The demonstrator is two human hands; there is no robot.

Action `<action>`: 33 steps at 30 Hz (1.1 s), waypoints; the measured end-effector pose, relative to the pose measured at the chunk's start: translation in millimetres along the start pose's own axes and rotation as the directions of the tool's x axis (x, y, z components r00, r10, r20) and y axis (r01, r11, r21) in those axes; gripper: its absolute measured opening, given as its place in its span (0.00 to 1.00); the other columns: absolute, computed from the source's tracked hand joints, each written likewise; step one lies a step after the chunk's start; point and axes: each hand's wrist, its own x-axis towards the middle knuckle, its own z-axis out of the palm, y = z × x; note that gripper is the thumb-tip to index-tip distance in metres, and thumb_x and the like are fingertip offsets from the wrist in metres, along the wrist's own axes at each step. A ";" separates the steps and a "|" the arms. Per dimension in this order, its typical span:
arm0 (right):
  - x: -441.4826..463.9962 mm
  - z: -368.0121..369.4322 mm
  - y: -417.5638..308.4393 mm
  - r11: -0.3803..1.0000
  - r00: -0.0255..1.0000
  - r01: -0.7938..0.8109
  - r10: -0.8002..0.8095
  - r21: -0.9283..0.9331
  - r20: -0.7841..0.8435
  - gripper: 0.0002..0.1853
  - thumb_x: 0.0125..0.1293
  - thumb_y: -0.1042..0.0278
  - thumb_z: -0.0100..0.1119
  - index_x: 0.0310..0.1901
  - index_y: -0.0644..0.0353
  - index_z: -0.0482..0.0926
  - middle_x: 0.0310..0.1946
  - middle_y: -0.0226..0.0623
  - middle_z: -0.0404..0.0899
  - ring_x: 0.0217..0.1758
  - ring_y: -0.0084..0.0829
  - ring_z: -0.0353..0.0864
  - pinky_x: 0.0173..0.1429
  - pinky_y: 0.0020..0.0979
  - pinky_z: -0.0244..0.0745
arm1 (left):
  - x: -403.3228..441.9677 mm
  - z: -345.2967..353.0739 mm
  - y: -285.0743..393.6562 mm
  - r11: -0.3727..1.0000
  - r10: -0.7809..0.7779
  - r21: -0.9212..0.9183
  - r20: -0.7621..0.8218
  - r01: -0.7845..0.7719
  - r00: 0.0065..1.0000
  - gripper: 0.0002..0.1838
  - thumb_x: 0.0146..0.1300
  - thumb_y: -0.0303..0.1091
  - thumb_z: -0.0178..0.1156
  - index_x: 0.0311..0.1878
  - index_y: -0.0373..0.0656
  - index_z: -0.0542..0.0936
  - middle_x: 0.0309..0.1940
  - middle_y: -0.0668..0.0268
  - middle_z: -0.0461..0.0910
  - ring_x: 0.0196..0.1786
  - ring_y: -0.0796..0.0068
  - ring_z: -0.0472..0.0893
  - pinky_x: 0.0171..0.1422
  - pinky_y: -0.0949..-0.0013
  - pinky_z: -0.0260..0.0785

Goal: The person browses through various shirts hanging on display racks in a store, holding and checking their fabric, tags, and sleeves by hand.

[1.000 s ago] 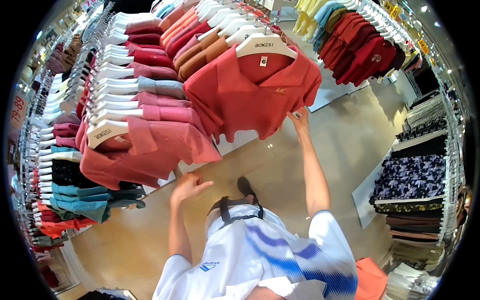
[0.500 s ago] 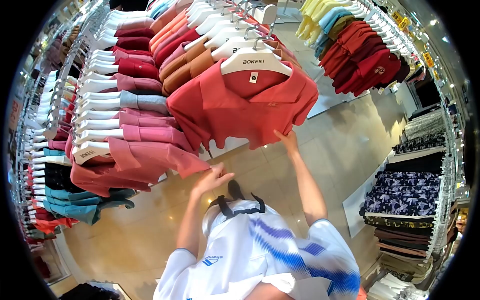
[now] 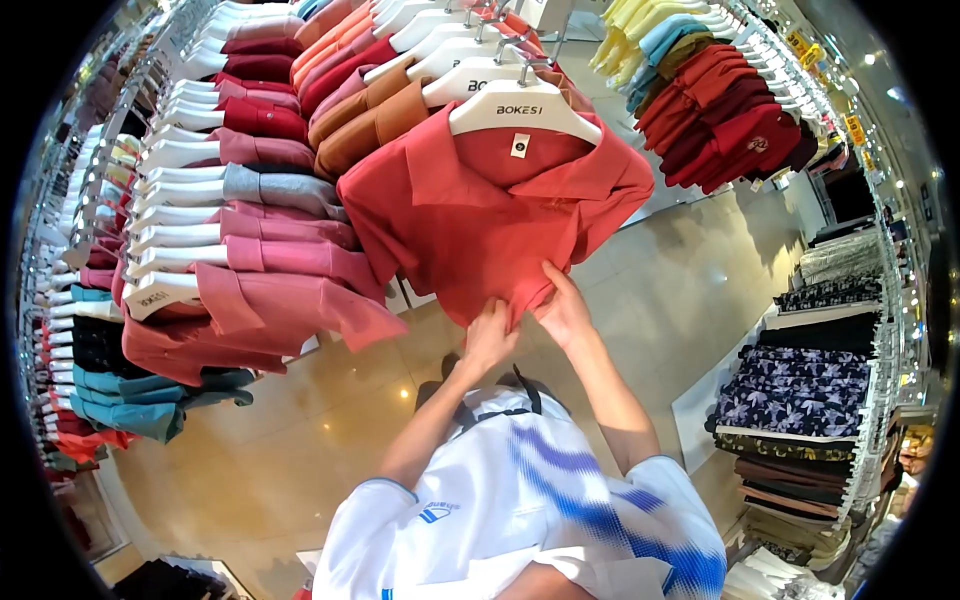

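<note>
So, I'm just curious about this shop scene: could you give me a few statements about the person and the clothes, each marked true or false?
1. The left hand and right hand are both at the lower part of the red shirt. True.
2. That shirt lies folded on the floor. False: it hangs on a white hanger.
3. The hanger reads BOKESI. True.
4. The floral clothes are at the picture's left edge. False: the floral clothes are on the right side.
</note>
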 end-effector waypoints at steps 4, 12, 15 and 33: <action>-6.0 6.1 -14.2 1.000 0.995 0.009 -0.010 0.013 0.103 0.18 0.67 0.68 0.56 0.58 0.59 0.70 0.58 0.36 0.74 0.61 0.33 0.73 0.64 0.39 0.69 | -11.9 -8.9 -10.2 0.997 -0.043 -0.075 -0.134 0.033 0.990 0.16 0.54 0.36 0.60 0.39 0.34 0.70 0.38 0.45 0.75 0.42 0.39 0.76 0.46 0.48 0.70; 19.1 -5.1 -23.8 1.000 0.983 0.004 0.000 -0.021 0.183 0.14 0.67 0.69 0.57 0.53 0.53 0.72 0.51 0.33 0.76 0.55 0.31 0.76 0.58 0.37 0.72 | -15.4 -19.3 10.4 0.721 -0.172 -0.680 0.009 0.132 0.985 0.10 0.65 0.32 0.54 0.40 0.34 0.76 0.27 0.61 0.76 0.32 0.71 0.76 0.40 0.65 0.69; 27.4 -20.3 -21.7 0.979 0.960 -0.014 0.070 -0.202 0.271 0.14 0.69 0.67 0.53 0.55 0.57 0.71 0.54 0.34 0.74 0.56 0.30 0.74 0.59 0.35 0.69 | -11.8 -30.0 38.0 0.578 -0.281 -0.788 0.053 0.213 0.958 0.13 0.69 0.39 0.54 0.41 0.37 0.77 0.27 0.71 0.75 0.31 0.84 0.71 0.37 0.73 0.67; -22.7 -59.2 -100.6 0.464 0.803 0.382 0.262 -0.799 0.536 0.14 0.60 0.67 0.66 0.41 0.66 0.74 0.30 0.38 0.82 0.31 0.24 0.83 0.35 0.26 0.76 | 14.6 10.8 154.3 -0.014 -0.603 -1.000 -0.002 -0.013 0.798 0.13 0.70 0.44 0.53 0.46 0.44 0.72 0.39 0.65 0.79 0.39 0.74 0.81 0.44 0.67 0.75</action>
